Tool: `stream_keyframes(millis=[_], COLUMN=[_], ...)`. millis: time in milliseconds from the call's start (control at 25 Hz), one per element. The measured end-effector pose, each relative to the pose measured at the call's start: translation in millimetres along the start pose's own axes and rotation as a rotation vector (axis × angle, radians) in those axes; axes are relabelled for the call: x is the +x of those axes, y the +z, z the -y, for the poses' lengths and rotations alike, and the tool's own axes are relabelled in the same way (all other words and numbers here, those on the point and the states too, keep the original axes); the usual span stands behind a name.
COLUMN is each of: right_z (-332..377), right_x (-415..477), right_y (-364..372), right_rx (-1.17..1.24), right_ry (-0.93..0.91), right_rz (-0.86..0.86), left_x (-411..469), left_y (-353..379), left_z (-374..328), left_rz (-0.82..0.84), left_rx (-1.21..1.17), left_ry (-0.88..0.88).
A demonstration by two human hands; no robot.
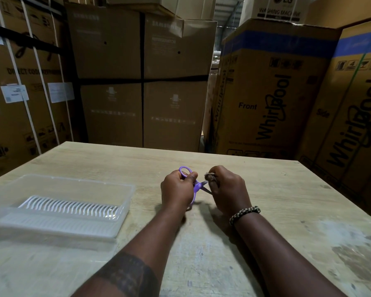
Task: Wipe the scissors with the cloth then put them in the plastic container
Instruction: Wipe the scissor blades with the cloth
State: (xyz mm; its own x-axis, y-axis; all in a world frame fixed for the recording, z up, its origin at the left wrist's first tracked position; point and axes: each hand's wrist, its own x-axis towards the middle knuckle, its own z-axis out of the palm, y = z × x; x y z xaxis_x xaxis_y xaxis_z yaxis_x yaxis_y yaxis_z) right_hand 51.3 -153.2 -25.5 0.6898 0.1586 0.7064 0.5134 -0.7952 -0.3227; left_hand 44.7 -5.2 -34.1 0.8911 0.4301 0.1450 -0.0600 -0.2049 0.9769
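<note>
Purple-handled scissors (198, 185) are held just above the middle of the wooden table (287, 200). My left hand (176, 189) grips their handles, with one purple loop sticking out above my fingers. My right hand (229, 189) is curled round a small greyish cloth (209, 175) and pinches it against the blades, whose tips are hidden under it. A clear plastic container (124, 202) with a ribbed white insert sits on the table to the left, well apart from both hands.
Tall cardboard appliance boxes (272, 93) stand close behind and to both sides of the table. The table's right front part is stained and worn. A beaded bracelet (244, 214) is on my right wrist.
</note>
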Motion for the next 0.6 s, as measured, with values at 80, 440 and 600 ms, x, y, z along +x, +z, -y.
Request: stream_keyframes(millis=[80, 440, 600], right_z=[9.4, 1.5, 6.2], right_x=[-2.5, 0.1, -1.6], right_y=[4.1, 0.2, 7.9], right_rx=[0.004, -0.005, 0.023], right_ry=[-0.019, 0.011, -0.004], right_rz=[0.082, -0.008, 0.08], left_x=[1.0, -0.7, 1.7], left_y=[-1.7, -1.6, -2.7], left_z=[1.1, 0.3, 1.5], left_rz=[0.002, 0.021, 0.021], left_rx=[-0.005, -0.006, -0.026], left_ry=[0.008, 0.006, -0.002])
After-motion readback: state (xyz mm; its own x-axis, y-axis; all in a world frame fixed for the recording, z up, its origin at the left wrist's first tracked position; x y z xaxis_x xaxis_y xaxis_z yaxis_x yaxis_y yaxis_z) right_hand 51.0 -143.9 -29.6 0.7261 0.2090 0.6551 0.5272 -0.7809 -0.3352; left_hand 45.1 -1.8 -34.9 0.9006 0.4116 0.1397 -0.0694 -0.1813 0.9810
